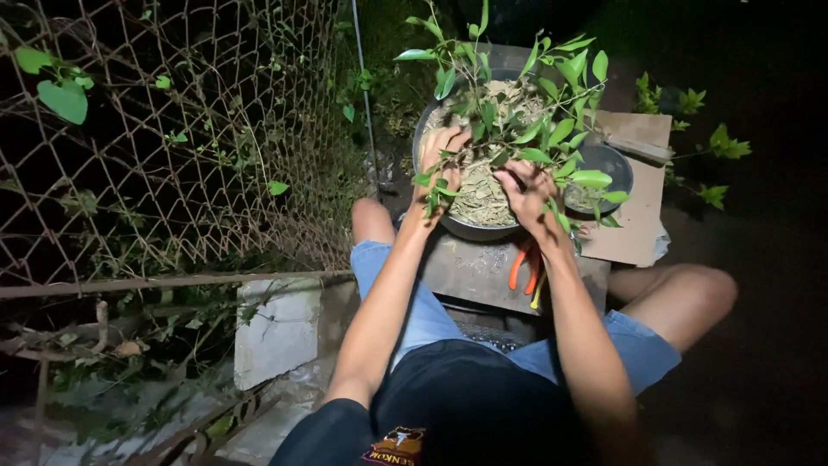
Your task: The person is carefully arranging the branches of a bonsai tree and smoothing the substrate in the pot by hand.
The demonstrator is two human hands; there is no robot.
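Note:
A round dark pot (461,226) filled with pale dry mulch stands on a low board between my knees. Several thin green-leaved stems (517,103) rise from its middle. My left hand (438,155) presses on the mulch at the pot's left side, fingers spread among the leaves. My right hand (528,192) rests on the mulch at the right of the stems, fingers bent down around their base. Whether either hand grips a stem is hidden by leaves.
A smaller dark bowl (614,162) sits right of the pot on a sheet of cardboard (642,226). Orange-handled pliers (524,267) lie on the board under my right wrist. A rusty chain-link fence (181,147) and a concrete block (278,332) are on the left.

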